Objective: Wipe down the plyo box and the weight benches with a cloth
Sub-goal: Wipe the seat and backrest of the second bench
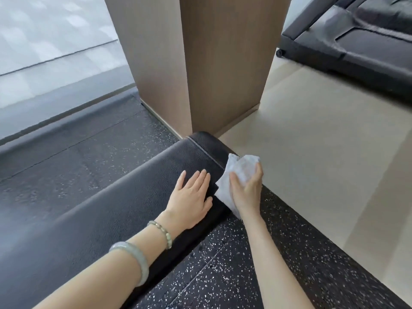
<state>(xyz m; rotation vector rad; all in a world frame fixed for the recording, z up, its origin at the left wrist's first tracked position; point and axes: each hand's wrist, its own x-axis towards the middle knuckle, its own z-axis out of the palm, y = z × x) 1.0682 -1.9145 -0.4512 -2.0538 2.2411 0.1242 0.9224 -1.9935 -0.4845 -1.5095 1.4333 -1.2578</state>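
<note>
A long black padded weight bench [107,204] runs from the lower left toward the middle of the view. My left hand [191,199] lies flat and open on its top near the far end, fingers spread. My right hand [247,190] grips a crumpled white cloth [238,172] and presses it against the bench's right side edge, close to the rounded end. Part of the cloth hangs below my palm. No plyo box is in sight.
A tall wood-look column [200,63] stands just beyond the bench's end. Speckled black rubber flooring [223,275] surrounds the bench, beige floor [323,141] lies to the right. A dark treadmill base [356,45] sits at the upper right. A window [55,52] fills the upper left.
</note>
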